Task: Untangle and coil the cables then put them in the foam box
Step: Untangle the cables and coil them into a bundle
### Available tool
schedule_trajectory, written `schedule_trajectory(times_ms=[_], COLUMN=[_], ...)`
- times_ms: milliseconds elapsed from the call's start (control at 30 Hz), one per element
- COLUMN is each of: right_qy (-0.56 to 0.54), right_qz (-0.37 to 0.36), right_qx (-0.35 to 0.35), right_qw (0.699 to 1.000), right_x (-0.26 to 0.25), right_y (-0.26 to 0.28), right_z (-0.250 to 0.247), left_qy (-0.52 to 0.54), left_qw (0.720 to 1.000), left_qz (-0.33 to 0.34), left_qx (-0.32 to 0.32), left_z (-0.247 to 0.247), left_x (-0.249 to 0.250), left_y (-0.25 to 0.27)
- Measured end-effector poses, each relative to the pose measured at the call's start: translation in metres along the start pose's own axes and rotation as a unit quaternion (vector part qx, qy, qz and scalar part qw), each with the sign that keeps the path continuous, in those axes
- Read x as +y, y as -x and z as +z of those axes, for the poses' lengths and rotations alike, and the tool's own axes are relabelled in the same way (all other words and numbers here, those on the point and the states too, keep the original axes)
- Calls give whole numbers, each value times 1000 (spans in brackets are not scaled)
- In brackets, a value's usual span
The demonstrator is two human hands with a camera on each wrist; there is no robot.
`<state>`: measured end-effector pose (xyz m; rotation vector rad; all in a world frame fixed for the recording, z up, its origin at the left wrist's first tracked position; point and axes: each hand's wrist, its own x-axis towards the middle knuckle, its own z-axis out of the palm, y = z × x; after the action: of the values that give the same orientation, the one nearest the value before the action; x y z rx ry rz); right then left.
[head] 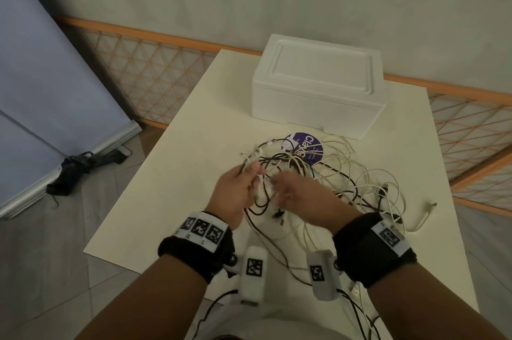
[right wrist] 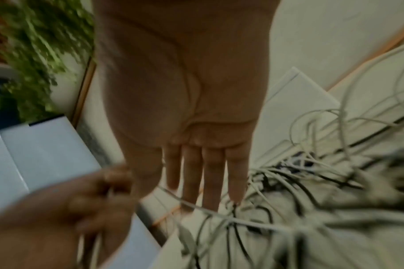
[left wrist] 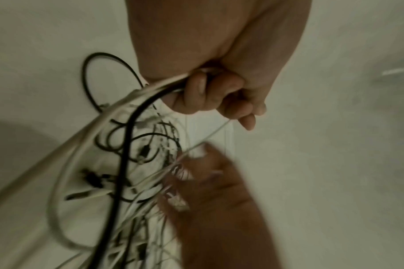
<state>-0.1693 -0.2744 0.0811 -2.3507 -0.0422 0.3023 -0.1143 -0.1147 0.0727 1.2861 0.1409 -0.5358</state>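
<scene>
A tangle of white and black cables [head: 327, 187] lies on a cream table [head: 171, 173], just in front of a closed white foam box [head: 318, 90]. The left hand [head: 235, 195], fingers curled, grips several strands lifted above the tangle. Beside it, the right hand [head: 302, 201] has straight, extended fingers [right wrist: 210, 178] touching one white strand.

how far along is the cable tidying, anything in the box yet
Nothing looks done: the foam box has its lid on, and no coil shows. In hand: the left hand grips a few cables from the tangle on the table, while the right hand, fingers straight, reaches in. Left: separating, coiling, opening the box, boxing.
</scene>
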Motion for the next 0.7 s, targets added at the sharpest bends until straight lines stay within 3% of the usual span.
schedule_trajectory(times_ms=[33, 67, 167, 233, 333, 433, 500, 567, 633, 700], right_qy=[50, 63, 59, 9, -234, -339, -322, -268, -206, -116], right_qz=[1, 12, 57, 78, 79, 38, 33, 51, 83, 66], right_qx=[-51, -58, -14, 20, 108, 142, 177, 258, 327, 346], right_qw=[997, 996, 997, 997, 963, 929, 930, 927, 918, 929], right_x=[6, 12, 28, 29, 3, -25, -30, -20, -4, 7], right_y=[1, 2, 3, 0, -5, -9, -8, -8, -6, -3], right_z=[6, 9, 3, -6, -19, -29, -33, -38, -42, -40], left_qy=[30, 50, 91, 82, -38, -180, -212, -244, -268, -274], left_qw=[999, 998, 991, 993, 999, 976, 967, 959, 958, 959], left_qz=[14, 32, 61, 22, -35, -32, -28, -24, -3, 19], left_qx=[8, 21, 76, 79, -5, -116, -140, -141, -107, -68], left_z=[-2, -4, -23, -27, -6, 24, 30, 23, 15, 7], left_x=[9, 18, 43, 45, 24, 0, -7, -7, -3, 0], left_y=[-1, -4, -17, -19, -8, 10, 16, 14, 10, 3])
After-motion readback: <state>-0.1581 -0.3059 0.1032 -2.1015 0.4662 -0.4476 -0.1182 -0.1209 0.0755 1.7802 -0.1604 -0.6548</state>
